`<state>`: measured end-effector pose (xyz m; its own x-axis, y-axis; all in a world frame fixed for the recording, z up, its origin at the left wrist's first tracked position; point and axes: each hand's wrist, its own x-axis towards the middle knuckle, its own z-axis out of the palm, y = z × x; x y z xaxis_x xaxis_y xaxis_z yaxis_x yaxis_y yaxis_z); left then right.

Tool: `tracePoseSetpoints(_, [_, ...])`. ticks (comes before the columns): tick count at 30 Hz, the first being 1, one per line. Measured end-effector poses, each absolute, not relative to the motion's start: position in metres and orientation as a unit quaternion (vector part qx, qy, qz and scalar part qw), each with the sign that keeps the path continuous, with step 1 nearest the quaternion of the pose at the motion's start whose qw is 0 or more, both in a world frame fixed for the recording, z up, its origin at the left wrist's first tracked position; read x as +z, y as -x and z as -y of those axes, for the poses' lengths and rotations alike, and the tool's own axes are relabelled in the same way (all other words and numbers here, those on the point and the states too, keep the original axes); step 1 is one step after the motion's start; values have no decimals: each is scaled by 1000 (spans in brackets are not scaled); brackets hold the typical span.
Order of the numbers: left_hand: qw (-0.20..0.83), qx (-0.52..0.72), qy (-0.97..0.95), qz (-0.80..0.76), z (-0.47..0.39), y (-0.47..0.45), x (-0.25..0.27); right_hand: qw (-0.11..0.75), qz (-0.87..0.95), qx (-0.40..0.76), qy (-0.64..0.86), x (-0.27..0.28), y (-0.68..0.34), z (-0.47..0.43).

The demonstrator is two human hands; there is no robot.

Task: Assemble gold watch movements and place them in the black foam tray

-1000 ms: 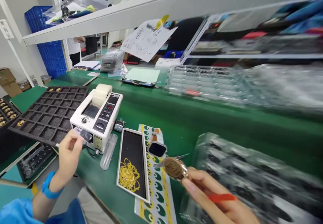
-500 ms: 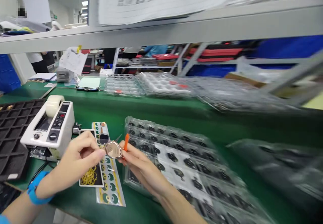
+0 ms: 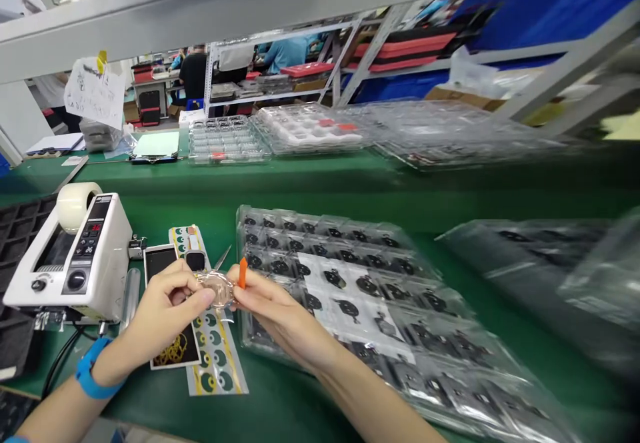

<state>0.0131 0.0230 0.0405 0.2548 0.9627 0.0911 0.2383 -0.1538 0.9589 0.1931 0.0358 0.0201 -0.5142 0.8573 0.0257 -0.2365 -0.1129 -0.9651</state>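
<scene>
Between my hands is a round rose-gold watch case (image 3: 219, 291) with a shiny face. My right hand (image 3: 273, 306) pinches its right side, and an orange strip (image 3: 243, 274) sticks up at those fingertips. My left hand (image 3: 163, 306), with a blue band at the wrist, is closed with thumb and fingers at the case's left edge. Beneath lie a sheet of round stickers (image 3: 227, 376) and a white-edged black box (image 3: 197, 346) with yellow rings in it. Tweezers (image 3: 223, 257) and a small dark rounded-square piece (image 3: 195, 260) lie just beyond.
A white tape dispenser (image 3: 95, 250) stands at left, beside a black compartment tray (image 3: 23, 230). Clear trays of black parts (image 3: 345, 220) cover the right. More clear trays (image 3: 227, 140) and a clipboard (image 3: 156, 144) lie on the back ledge, under a grey beam (image 3: 280, 3).
The view has tilted down and shifted right. Both hands stay at the watch case, whose face now catches a brighter glare.
</scene>
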Motion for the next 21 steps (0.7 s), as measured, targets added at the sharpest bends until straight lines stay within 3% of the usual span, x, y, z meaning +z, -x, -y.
tracePoseSetpoints(9, [410, 397, -660, -488, -22, -18, 35, 402, 539, 680, 294, 11, -191, -35])
tracePoseSetpoints(14, [224, 378, -706, -556, -21, -15, 32, 430, 572, 615, 331, 3, -193, -35])
tracePoseSetpoints(17, [130, 450, -706, -532, -23, -7, 34, 443, 567, 607, 338, 4, -195, -36])
tracePoseSetpoints(21, [186, 485, -757, -396, -26, -3, 35, 426, 547, 641, 329, 5, -193, -33])
